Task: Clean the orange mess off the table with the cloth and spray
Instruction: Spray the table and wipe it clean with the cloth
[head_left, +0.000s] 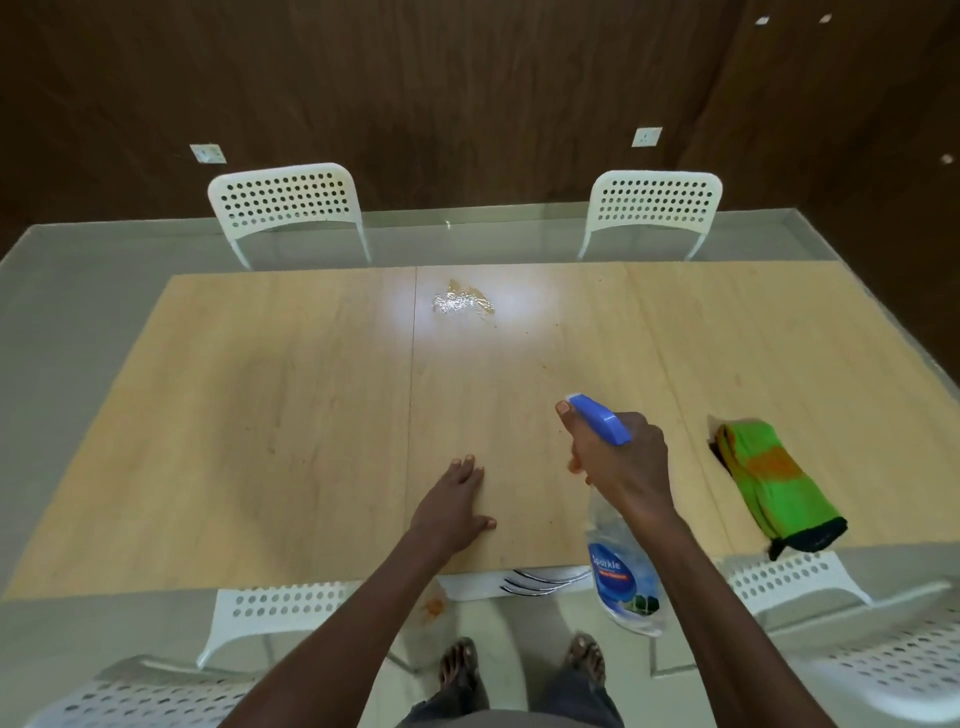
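Two hands are at work over the wooden tabletop (291, 415); the right hand (618, 462) is wrapped round the neck of the clear spray bottle (621, 566), forefinger reaching out along the blue trigger head (597, 418), the nozzle aimed at the far side; the left hand (452, 501) lies flat on the wood with its fingers straight and close together, bracing near the front edge. Far across the tabletop, near the seam between two panels, sits the orange mess (467, 301); it glistens wet under the light, so I judge it has already taken some spray, though whether enough I cannot say; a few faint orange specks trail off toward the near side. Well off to the right lies the green cloth (774, 488), folded, black-trimmed at one end and already stained orange across its middle; no hand is touching it. By my reckoning the spraying is under way or nearly finished; the wiping of this patch is not yet done; the cloth has to be picked up and carried over to the wet spot. An orange smear also shows on the floor (434, 605) below the near edge; white perforated chairs (285, 202) stand round about.
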